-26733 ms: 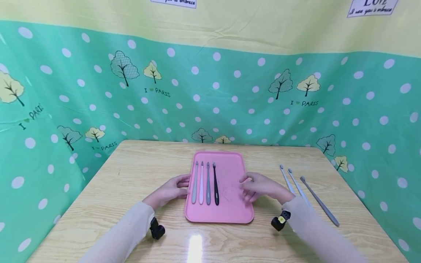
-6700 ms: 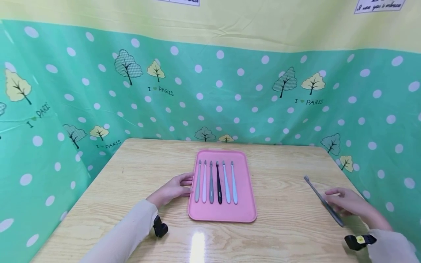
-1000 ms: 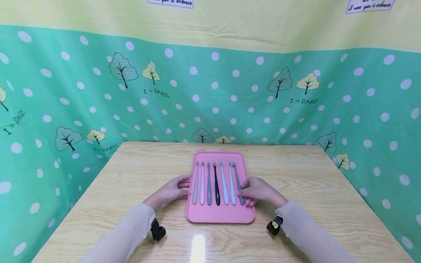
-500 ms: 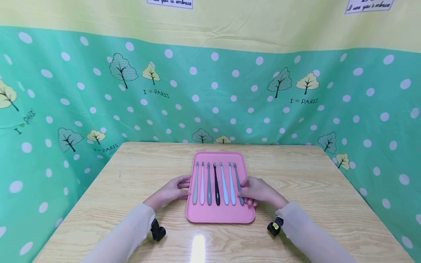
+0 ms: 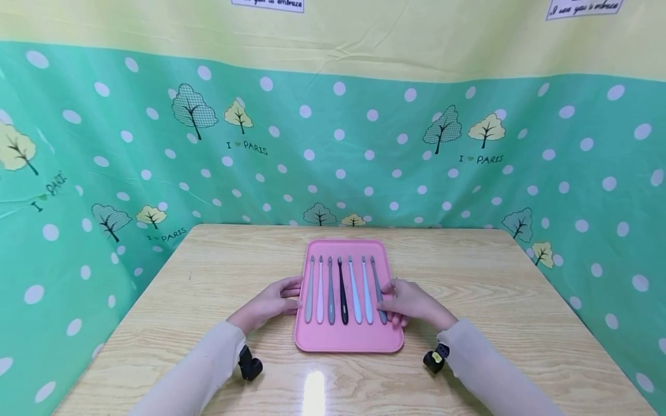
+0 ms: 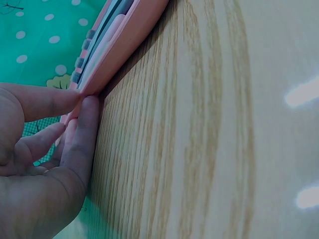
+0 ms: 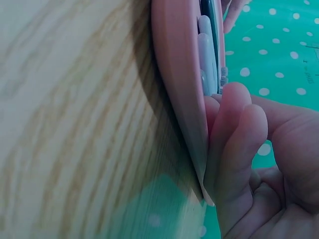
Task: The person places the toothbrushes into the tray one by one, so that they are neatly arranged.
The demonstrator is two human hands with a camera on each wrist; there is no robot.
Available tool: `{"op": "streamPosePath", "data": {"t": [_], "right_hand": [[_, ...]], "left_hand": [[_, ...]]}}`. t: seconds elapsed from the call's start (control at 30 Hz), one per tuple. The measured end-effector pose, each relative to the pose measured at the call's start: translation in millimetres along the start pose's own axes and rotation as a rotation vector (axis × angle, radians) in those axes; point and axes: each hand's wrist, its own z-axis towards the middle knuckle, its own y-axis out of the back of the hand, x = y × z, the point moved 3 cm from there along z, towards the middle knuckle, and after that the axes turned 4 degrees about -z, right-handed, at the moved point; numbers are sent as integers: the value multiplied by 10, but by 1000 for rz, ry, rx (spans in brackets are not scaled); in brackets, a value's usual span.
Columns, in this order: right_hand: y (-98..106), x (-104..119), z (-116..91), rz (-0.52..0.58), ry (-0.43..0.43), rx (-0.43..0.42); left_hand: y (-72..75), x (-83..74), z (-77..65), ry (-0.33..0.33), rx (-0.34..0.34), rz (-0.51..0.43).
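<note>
On the pink tray (image 5: 348, 342) several toothbrushes lie side by side, heads at the far end. From the left come a grey-green toothbrush (image 5: 309, 294), a pink one, a grey one, a black toothbrush (image 5: 343, 294) and two light blue ones. At the right end my right hand (image 5: 413, 301) pinches a dark grey toothbrush (image 5: 376, 280) by its handle; its fingers cover part of it. My left hand (image 5: 266, 304) touches the tray's left edge. In the left wrist view, fingertips and thumb of the left hand (image 6: 50, 184) meet at the tray's rim (image 6: 132, 42).
The tray rests on a wooden table (image 5: 234, 254), with bare wood on both sides. A green and yellow curtain (image 5: 333, 144) hangs behind the table and along its sides. Black wrist cameras (image 5: 250, 364) sit at both sleeves.
Two light blue toothbrushes and the dark grey one have gone from the table's right side onto the tray. In the last second the dark grey toothbrush's head shifted slightly right; the left hand stayed.
</note>
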Motion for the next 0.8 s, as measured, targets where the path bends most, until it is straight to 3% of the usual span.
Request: {"op": "streamPosePath", "data": {"t": [0.6, 0.8], "right_hand": [[26, -5, -55, -2, 6, -2], [101, -28, -96, -18, 16, -41]], "left_hand": [[-12, 3, -16, 3, -2, 15], [-26, -33, -29, 15, -21, 48]]}}
